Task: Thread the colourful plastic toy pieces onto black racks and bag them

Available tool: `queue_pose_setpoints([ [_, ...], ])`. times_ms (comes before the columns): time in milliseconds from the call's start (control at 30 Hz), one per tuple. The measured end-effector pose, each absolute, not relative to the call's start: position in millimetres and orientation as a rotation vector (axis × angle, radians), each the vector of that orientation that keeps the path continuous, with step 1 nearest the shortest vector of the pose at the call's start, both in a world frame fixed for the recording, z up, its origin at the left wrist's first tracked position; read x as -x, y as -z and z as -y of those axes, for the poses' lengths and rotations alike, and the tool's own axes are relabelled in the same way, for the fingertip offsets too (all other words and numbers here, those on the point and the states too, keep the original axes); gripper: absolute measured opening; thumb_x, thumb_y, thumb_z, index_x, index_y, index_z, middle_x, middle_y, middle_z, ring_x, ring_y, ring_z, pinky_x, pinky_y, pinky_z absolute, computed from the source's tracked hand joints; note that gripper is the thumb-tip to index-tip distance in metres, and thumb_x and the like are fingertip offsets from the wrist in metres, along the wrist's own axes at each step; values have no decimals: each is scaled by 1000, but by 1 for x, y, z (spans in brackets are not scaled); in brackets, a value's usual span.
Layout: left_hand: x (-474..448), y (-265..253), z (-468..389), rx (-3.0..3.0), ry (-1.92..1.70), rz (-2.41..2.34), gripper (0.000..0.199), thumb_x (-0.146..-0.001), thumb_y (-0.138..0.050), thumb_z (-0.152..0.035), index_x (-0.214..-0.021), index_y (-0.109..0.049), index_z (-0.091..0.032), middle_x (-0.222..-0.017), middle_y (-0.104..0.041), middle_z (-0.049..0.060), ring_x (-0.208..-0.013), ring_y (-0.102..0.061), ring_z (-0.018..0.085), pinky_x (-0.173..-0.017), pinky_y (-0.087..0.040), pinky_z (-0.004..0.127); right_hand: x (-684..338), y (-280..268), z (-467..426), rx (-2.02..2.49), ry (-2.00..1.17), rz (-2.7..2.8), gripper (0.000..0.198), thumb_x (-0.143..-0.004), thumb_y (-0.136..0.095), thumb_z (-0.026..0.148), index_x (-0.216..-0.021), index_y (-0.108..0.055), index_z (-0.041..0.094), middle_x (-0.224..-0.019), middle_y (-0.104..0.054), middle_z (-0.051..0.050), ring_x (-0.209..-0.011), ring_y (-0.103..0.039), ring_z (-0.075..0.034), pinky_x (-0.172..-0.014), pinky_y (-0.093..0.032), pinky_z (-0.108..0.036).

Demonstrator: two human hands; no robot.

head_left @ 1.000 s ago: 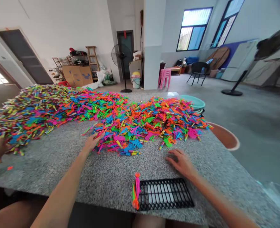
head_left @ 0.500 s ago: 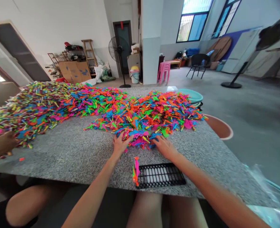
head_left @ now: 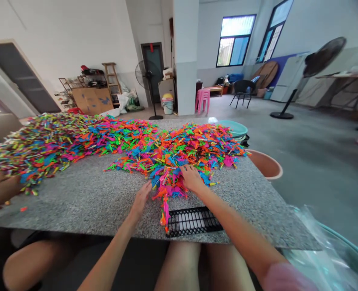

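A large heap of small bright plastic pieces (head_left: 197,139) in pink, orange, green and blue spreads over the speckled stone table (head_left: 84,202). My left hand (head_left: 142,196) lies at the near left edge of the heap, fingers stretched toward it. On the heap's near part rests my right hand (head_left: 192,178), its fingers spread and touching the pieces. Close to the front edge sits a black plastic rack (head_left: 191,222) with rows of slots, partly covered by my right forearm. A few pink and orange pieces (head_left: 166,212) stand along its left end.
At the far left another person's hand (head_left: 3,184) touches the heap of pieces with yellowish sticks (head_left: 45,133). Beyond the table's right edge are a teal basin (head_left: 233,127) and a brown basin (head_left: 266,163). Clear plastic bags (head_left: 315,234) lie at lower right.
Some pieces have come nearer, toward the rack's left end. My right hand has moved left onto the pieces; my left hand has drawn back a little. The view has shifted.
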State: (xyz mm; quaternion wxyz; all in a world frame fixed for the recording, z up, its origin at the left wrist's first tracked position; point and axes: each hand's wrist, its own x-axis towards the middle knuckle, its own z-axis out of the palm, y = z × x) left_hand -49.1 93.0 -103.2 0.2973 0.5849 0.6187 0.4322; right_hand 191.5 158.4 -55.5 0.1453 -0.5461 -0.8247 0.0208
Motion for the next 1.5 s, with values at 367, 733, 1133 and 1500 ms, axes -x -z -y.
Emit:
queue_pose_setpoints([
  [367, -9, 128, 20, -1750, -1216, -1336, 67, -76, -69, -30, -136, -41, -19, -136, -55, 17, -128, -54, 31, -111, -40, 50, -285, 58, -134, 1414, -986, 1773, 25, -86, -61, 37, -102, -57, 18, -83, -70, -4, -70, -65, -18, -60, -47, -25],
  [733, -52, 149, 6, -1970, -1236, -1639, 37, -79, -67, -48, -103, -60, -21, -93, -69, 9, -91, -67, 29, -88, -53, 44, -396, 72, -103, 1918, -430, 1841, 30, -73, -73, 20, -101, -65, 15, -100, -69, -8, -93, -64, -20, -83, -48, -31],
  [1133, -30, 142, 10, -2050, -1062, -1629, 19, -85, -63, -39, -86, -71, -22, -92, -66, 6, -90, -64, 24, -86, -54, 37, -374, 112, -59, 2366, -243, 1593, 25, -86, -59, 28, -105, -62, 12, -86, -70, -15, -83, -67, -27, -69, -46, -32],
  [1500, -24, 139, 11, -2076, -1013, -1521, 20, -81, -71, -40, -89, -73, -22, -97, -67, 7, -96, -64, 25, -87, -53, 37, -261, 98, 5, 1519, -1153, 1427, 19, -82, -58, 40, -88, -50, 24, -68, -64, 1, -53, -60, -16, -54, -50, -28],
])
